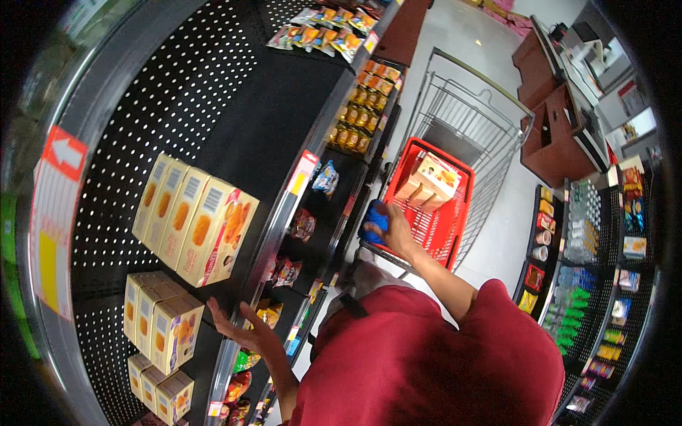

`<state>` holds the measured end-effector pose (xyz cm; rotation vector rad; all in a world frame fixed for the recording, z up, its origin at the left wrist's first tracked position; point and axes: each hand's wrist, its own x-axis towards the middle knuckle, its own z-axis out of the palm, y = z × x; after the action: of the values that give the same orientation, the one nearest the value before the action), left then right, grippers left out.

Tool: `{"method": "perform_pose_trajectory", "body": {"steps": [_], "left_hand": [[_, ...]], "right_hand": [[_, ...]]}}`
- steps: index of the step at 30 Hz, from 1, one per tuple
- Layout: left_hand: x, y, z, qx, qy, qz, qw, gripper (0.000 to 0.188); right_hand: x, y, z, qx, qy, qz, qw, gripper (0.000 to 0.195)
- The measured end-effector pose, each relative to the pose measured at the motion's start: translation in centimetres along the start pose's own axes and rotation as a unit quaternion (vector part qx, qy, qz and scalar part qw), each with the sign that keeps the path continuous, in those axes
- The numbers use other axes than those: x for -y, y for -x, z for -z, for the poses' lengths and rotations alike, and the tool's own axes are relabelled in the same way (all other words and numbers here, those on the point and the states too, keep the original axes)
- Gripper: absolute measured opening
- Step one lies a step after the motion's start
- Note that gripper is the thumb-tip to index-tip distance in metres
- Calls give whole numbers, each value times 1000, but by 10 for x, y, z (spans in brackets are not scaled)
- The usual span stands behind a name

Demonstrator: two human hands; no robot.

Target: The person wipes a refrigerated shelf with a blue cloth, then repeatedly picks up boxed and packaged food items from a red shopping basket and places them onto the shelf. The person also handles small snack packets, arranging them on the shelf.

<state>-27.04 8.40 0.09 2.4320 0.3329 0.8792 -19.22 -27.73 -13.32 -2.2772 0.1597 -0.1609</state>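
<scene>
My left hand is empty with fingers apart, at the edge of a black shelf. Close by its fingertips stand a row of cream cookie boxes and a smaller stack of similar boxes. My right hand is at the near left corner of a red plastic basket, its thumb and fingers on a blue cloth-like item. What exactly the blue item is, I cannot tell. Inside the basket, several biscuit boxes lie at the far end.
A metal shopping cart holds the basket. Snack packets lie at the shelf's far end, with jars and bagged goods on lower shelves. Across the aisle are brown counters and a shelf of bottles.
</scene>
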Motion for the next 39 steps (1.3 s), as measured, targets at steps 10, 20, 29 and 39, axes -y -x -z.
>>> {"method": "perform_pose_trajectory", "body": {"steps": [10, 20, 29, 39], "left_hand": [[-7, 7, 4, 24, -45, -119, 992, 43], [-13, 17, 4, 87, -29, -181, 979, 33], [-33, 25, 0, 201, 0, -211, 956, 27], [-88, -12, -60, 306, 47, -286, 907, 25]], "right_hand": [[-130, 87, -72, 177, 284, -169, 927, 67], [-147, 59, -67, 180, 308, -183, 916, 37], [-170, 17, -32, 200, 288, -211, 912, 33], [-192, -37, -4, 210, 326, -200, 900, 33]]}}
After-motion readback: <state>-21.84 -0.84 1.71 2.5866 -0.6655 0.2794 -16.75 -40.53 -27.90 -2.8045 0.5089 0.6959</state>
